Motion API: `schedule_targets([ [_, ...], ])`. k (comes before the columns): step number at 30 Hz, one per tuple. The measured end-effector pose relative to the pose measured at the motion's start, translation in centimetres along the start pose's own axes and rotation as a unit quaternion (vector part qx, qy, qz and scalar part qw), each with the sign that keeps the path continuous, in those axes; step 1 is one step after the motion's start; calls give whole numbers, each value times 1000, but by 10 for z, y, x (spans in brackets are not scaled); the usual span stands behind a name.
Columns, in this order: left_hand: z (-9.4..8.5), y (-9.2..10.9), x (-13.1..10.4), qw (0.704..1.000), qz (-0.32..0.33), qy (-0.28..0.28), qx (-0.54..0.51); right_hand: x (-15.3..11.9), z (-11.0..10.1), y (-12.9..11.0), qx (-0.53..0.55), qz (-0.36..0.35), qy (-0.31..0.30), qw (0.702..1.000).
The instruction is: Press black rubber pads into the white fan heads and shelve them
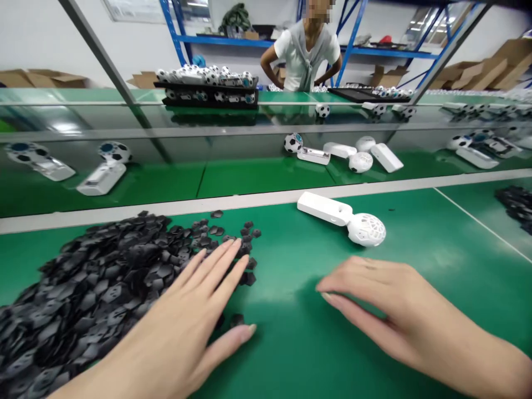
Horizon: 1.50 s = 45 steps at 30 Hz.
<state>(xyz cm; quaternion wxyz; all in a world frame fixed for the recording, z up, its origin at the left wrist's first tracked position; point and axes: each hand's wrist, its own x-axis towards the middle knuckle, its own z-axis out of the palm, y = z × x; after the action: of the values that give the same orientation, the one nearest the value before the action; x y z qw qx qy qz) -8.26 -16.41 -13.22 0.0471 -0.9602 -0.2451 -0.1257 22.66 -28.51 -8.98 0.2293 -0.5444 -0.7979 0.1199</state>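
Note:
My left hand (195, 310) lies palm down with its fingers spread, at the right edge of a big heap of small black plastic pieces (112, 271), flat and roughly pentagonal. Several of these pieces lie loose around its fingertips and near the thumb. My right hand (386, 310) is over the green table, its thumb tip and fingertips brought together, with nothing visible between them. Beyond it lies a white plastic housing (324, 209) with a long handle and a round, web-patterned head (366, 229).
On the lower belt (236, 177) beyond the pale rail (257, 200) lie several white housings and football-patterned parts (293, 143). Black trays (208, 100) of football-headed items stand on the far counter. A person (305, 55) stands behind it, before blue shelving (249, 41).

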Motion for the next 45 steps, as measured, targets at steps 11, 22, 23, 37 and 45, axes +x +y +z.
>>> schedule_targets([
  [11, -13, 30, 6, 996, 62, -57, 5, 115, 60, 21, -24, -108, -85, 990],
  [22, -19, -35, -14, 997, -75, 26, -4, 74, 63, 18, -40, -99, -162, 981],
  [23, -17, -36, -11, 996, -83, 20, -21, 76, 62, 16, -37, -97, -139, 985],
  [37, -26, -35, 36, 961, -170, -208, -60, 152, 81, -7, -73, -132, -144, 978],
  [45, -34, -59, 58, 958, -194, -174, -123, 153, 67, 1, -37, -101, -138, 985],
])
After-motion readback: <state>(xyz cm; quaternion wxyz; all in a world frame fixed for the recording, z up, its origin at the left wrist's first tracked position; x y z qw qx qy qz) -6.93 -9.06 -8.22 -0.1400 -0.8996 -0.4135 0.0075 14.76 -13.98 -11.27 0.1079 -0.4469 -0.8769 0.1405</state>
